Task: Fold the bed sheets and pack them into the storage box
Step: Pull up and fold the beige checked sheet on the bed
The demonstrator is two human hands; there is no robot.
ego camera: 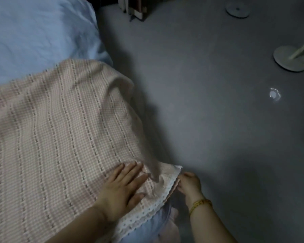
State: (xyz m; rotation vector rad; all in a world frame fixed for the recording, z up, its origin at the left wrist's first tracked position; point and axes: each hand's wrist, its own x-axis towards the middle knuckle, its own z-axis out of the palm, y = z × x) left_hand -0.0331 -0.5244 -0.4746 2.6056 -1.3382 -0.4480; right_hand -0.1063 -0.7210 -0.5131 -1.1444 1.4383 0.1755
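Left hand (125, 187) flat, palm down, fingers (132, 170) straight; right hand (189, 184) curled in a pinch on the sheet (60, 128).

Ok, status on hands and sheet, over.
Left hand flat, pressing the pink checked sheet. Right hand pinching its lace edge at the near corner. Sheet spread over blue bedding, nothing else lying on it.

Scanning the whole view now and there's nothing to read: no words, labels, brands or numbers on the pink checked sheet (60, 137), and none anywhere else in shot
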